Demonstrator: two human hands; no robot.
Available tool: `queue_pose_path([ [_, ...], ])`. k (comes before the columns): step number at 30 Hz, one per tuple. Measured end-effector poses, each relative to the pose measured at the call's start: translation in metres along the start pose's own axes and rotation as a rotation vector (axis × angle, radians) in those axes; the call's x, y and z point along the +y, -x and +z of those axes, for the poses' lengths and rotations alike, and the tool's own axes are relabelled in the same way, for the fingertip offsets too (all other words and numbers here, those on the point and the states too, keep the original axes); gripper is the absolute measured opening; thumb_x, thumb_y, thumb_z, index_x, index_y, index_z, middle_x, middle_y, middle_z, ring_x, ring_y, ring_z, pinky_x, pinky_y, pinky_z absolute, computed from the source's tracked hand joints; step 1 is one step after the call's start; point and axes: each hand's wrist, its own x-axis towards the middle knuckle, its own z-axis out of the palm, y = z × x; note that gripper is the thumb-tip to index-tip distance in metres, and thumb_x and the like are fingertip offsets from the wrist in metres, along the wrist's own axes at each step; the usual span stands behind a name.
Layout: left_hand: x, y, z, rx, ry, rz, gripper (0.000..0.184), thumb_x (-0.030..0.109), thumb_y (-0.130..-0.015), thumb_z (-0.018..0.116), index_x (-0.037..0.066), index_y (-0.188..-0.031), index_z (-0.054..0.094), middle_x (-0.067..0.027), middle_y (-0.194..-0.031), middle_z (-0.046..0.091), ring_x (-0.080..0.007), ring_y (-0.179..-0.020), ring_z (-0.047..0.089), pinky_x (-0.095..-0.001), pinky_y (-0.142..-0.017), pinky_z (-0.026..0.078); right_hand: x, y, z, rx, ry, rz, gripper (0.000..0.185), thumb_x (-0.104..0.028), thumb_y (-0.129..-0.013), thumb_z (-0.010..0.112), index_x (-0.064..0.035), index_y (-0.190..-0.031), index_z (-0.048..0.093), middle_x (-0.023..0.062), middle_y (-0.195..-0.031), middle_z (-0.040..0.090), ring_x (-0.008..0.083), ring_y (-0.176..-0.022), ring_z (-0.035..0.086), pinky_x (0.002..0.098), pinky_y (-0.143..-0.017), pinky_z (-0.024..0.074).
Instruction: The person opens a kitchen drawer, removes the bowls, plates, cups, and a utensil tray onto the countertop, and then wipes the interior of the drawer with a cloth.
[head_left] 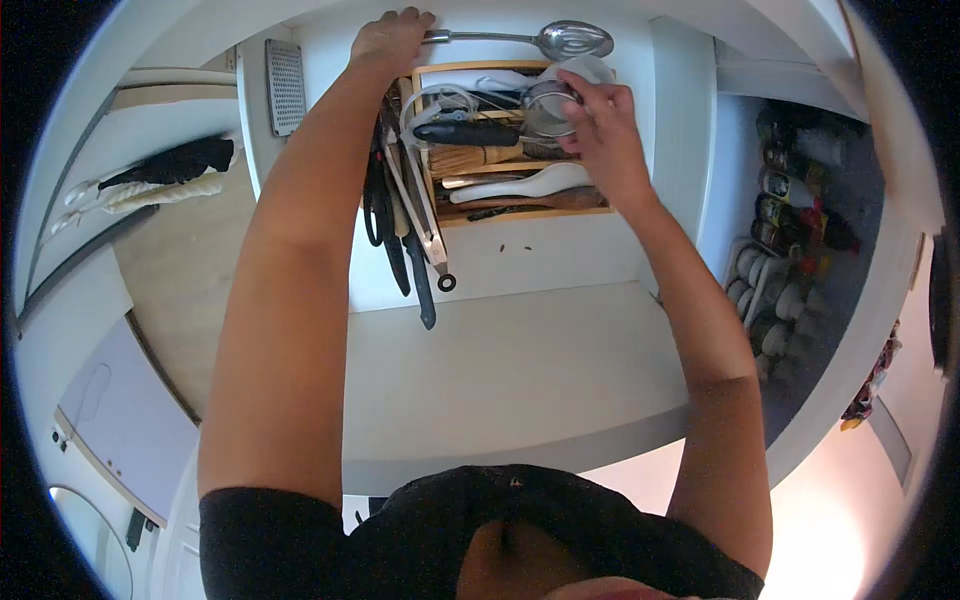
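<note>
We see the utensil storage partly ordered. Inside the wooden tray [540, 215], a brown-bristled brush [458, 161], a white spoon [545, 183] and a brown wooden utensil [560, 200] lie lengthwise in their compartments. Toward the tray's far side, the contents are less ordered: a white loop [408, 112] and a black handle [465, 133] overlap there. Our right hand [610, 125] is closed, with the thumb and fingers pinching the rim of a round, rimmed utensil [548, 108] above the tray's right part; we cannot tell whether the black handle belongs to it. Our left hand [390, 42] is at the far left corner, over the handle end of a slotted spoon [575, 41]; the fingers are bent, but we cannot confirm a grip. The spoon lies outside the tray, between its far edge and the drawer's far wall. Also outside, beside the tray's left edge, metal tongs [432, 240] and several dark-handled utensils [425, 295] form a loose, overlapping group. We judge these outside items to be the least ordered portion. A grater [285, 88] stands farther left, apart from the tray. Two small brown specks [502, 248] mark the drawer floor [570, 262] in front of the tray. The left forearm passes close to the dark-handled group and partly limits our view there.
</note>
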Motion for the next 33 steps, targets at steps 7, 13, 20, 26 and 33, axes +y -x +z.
queue_pose_path([
  [7, -0.014, 0.001, -0.001, 0.137, 0.194, 0.099, 0.03, 0.009, -0.081, 0.057, 0.007, -0.111, 0.051, -0.0144, -0.103, 0.054, -0.0347, -0.095, 0.057, -0.0464, -0.084, 0.047, 0.0, 0.004, 0.027, 0.138, 0.637, -0.32, 0.048, -0.006, -0.086, 0.05, -0.0223, -0.131, 0.045, 0.0142, -0.112, 0.044, 0.0318, -0.078, 0.062, 0.0419, -0.068, 0.0558],
  [13, -0.017, 0.047, -0.05, 0.29, 0.199, 0.044, 0.029, 0.008, -0.084, 0.055, 0.004, -0.113, 0.05, -0.0175, -0.104, 0.053, -0.0368, -0.092, 0.056, -0.0457, -0.081, 0.045, -0.017, 0.013, 0.016, -0.038, 0.949, -0.211, 0.066, 0.001, -0.079, 0.047, -0.0243, -0.138, 0.034, 0.0101, -0.124, 0.044, 0.0335, -0.071, 0.064, 0.0407, -0.067, 0.0572],
  [20, -0.009, 0.096, -0.081, 0.313, 0.434, -0.046, 0.035, 0.013, -0.083, 0.059, 0.007, -0.117, 0.052, -0.0165, -0.1, 0.052, -0.0351, -0.092, 0.054, -0.0434, -0.079, 0.043, -0.02, 0.004, -0.02, 0.356, 0.781, -0.447, 0.05, -0.022, -0.088, 0.053, -0.0147, -0.135, 0.039, 0.0121, -0.118, 0.048, 0.0343, -0.082, 0.062, 0.0414, -0.07, 0.0526],
  [26, 0.007, 0.091, -0.074, 0.417, 0.368, -0.091, 0.031, 0.015, -0.08, 0.06, 0.015, -0.111, 0.057, -0.0098, -0.098, 0.051, -0.0296, -0.092, 0.053, -0.046, -0.08, 0.039, 0.006, -0.066, -0.055, 0.435, 0.474, -0.37, 0.053, -0.031, -0.089, 0.055, -0.0086, -0.134, 0.04, 0.0157, -0.118, 0.054, 0.0307, -0.094, 0.059, 0.0375, -0.089, 0.0438],
  [33, 0.03, 0.088, -0.07, 0.374, 0.374, -0.111, 0.025, 0.01, -0.075, 0.062, 0.014, -0.099, 0.06, -0.0092, -0.096, 0.051, -0.0291, -0.089, 0.054, -0.0455, -0.079, 0.042, 0.024, -0.1, -0.064, 0.061, 0.477, -0.193, 0.028, -0.024, -0.091, 0.052, -0.0182, -0.117, 0.059, 0.0094, -0.107, 0.065, 0.027, -0.097, 0.062, 0.0355, -0.087, 0.0467],
])
